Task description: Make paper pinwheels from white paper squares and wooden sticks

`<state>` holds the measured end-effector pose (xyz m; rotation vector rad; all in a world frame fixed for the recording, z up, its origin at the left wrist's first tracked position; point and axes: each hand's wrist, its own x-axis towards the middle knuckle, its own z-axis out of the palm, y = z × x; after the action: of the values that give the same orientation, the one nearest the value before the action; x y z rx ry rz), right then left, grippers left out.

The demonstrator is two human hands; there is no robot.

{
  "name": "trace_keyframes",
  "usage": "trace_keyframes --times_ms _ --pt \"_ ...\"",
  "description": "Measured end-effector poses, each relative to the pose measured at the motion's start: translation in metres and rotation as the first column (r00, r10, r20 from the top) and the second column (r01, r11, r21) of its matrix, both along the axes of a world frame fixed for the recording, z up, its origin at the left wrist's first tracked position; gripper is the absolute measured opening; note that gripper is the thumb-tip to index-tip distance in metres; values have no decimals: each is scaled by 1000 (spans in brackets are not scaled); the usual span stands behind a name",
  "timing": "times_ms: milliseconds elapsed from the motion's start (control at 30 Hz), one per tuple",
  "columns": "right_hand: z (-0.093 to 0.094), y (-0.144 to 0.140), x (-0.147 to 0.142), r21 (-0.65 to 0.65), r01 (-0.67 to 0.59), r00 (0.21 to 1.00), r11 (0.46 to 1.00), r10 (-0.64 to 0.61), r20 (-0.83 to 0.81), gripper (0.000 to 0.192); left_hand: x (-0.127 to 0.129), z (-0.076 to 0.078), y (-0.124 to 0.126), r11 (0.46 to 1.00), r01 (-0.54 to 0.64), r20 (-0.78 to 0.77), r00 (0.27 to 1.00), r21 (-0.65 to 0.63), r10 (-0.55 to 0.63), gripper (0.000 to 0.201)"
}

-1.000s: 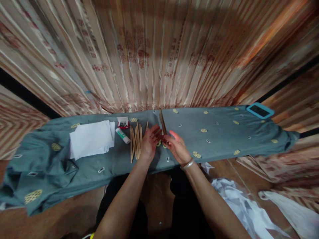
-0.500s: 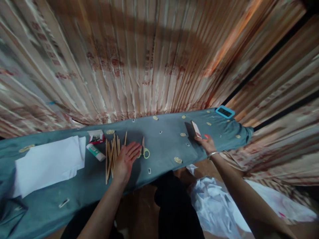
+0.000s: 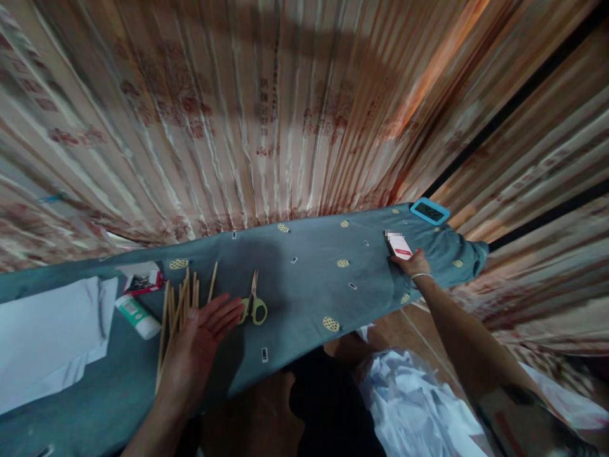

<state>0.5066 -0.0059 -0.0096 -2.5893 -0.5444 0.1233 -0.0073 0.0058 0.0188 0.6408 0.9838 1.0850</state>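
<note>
Over the left part of the cloth, my left hand (image 3: 200, 339) hovers open, palm turned up and fingers stretched out, with nothing in it. Beneath and behind it lies a bunch of thin wooden sticks (image 3: 177, 303), partly hidden by the hand. Its fingertips come close to a pair of scissors with green handles (image 3: 257, 301); whether they touch I cannot tell. On the right, my right hand (image 3: 415, 261) grips the lower end of a phone (image 3: 398, 245) showing a white face with a red band, just above the cloth.
A glue stick (image 3: 139, 316), a small red-and-white packet (image 3: 143, 279) and white paper sheets (image 3: 50, 339) lie at the left of the blue-grey cloth (image 3: 304, 292). A blue-framed digital clock (image 3: 429, 211) stands at the far right. A plastic bag of paper scraps (image 3: 419, 400) sits on the floor.
My right hand has carried the phone rightward and its face now shows more. The view has shifted, so the things on the left appear further left. My left hand stays open near the scissors.
</note>
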Motion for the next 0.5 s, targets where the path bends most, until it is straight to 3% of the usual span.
trace_keyframes --times_ms 233,500 --pt "-8 8 28 -50 -29 998 998 31 53 84 -5 3 -2 999 -30 -57 998 -40 27 63" --pt "-16 8 52 11 -75 990 997 73 118 80 -3 10 -4 995 -57 -125 991 -80 47 63"
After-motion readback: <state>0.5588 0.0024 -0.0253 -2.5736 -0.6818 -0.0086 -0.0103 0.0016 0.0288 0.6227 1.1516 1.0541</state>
